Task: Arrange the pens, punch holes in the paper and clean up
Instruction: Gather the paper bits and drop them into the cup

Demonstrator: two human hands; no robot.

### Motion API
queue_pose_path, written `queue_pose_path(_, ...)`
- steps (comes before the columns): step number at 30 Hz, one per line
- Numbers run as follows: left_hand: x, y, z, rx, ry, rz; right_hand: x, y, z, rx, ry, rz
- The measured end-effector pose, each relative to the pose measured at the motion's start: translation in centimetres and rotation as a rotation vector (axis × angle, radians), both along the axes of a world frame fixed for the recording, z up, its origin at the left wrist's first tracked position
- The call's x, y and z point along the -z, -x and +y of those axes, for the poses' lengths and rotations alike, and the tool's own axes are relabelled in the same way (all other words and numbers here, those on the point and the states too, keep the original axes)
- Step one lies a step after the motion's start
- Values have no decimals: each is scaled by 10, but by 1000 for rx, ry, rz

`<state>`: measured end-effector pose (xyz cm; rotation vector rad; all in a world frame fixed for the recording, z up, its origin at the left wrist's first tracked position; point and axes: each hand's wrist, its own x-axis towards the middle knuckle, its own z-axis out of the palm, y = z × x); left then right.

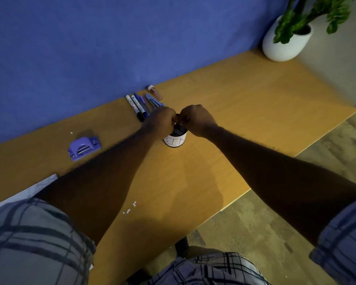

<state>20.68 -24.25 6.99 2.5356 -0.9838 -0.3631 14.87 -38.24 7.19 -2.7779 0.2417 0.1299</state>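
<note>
Your left hand point(162, 120) and right hand point(197, 120) are bunched knuckle to knuckle right over the bin cup point(175, 139), fingers curled in on both. There's a white speck at the left fingertips, but honestly you can't tell whether either hand is pinching anything.

Room-wise, the desk point(245, 120) butts up against the blue wall point(90, 48) at the back. Its right edge cuts diagonally to the floor, and there's lots of bare wood between the cup and that edge.

- 1 row of pens point(139, 108) lies near the wall, just behind your left hand. 2 are white-barrelled; the blue ones overlap too much to count.
- 1 brown tube point(156, 93) sits beside them.
- 1 purple hole punch point(83, 148) is well off to the left.
- 1 paper sheet point(29, 192) pokes out under your left forearm.
- About 5 paper dots point(130, 209) lie near the front edge.
- 1 white plant pot point(286, 46) is in the far corner.
</note>
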Motion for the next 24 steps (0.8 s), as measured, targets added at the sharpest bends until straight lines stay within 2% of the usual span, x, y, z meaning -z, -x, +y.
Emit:
queue_pose_path(5, 1, 13, 12, 3, 78, -19, -1, 6, 5, -16, -21, -23)
queue_pose_path(13, 8, 28, 44, -53, 222, -79, 2, 21, 33, -102, -112, -312)
queue_pose_path(16, 12, 36, 64, -39, 247, -100, 8, 32, 49, -148, -152, -363)
queue_pose_path(20, 23, 50, 96, -68, 208, -86, 23, 50, 71, -162, -238, -319)
queue_pose_path(24, 42, 66, 135, -112, 125, -34, 48, 70, 92, -170, -254, -186)
